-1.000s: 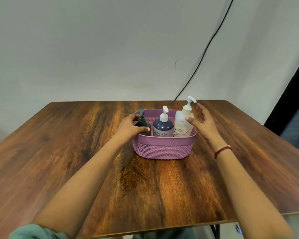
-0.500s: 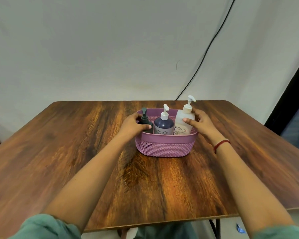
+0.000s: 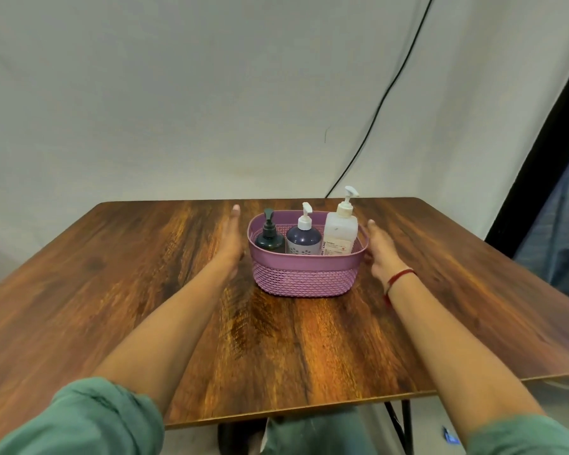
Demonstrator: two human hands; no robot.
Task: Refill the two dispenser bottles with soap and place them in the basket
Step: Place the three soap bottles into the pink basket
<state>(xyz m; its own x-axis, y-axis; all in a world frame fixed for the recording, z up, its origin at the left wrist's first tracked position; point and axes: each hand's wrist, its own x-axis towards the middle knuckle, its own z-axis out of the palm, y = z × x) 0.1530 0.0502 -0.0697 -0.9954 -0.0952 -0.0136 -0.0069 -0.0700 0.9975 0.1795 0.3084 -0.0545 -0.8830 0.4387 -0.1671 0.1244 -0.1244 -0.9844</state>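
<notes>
Standing upright in the basket (image 3: 306,261) on the counter (image 3: 138,277) are the dark bottle (image 3: 269,240), navy bottle (image 3: 303,240) and white bottle (image 3: 341,232), pumps pointing up. Left grip (image 3: 232,238) and right grip (image 3: 380,254) are flanking it, released, perhaps touching.

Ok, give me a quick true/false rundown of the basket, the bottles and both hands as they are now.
1. The basket holds three upright pump bottles. True.
2. The dark bottle is at the basket's right end. False: it is at the left end; the white bottle is at the right end.
3. The left hand grips the dark bottle. False: it is open with straight fingers beside the basket's left side and holds nothing.
4. The right hand is open at the basket's right side. True.
5. The blue bottle lies on its side outside the basket. False: it stands in the basket between the other two.
</notes>
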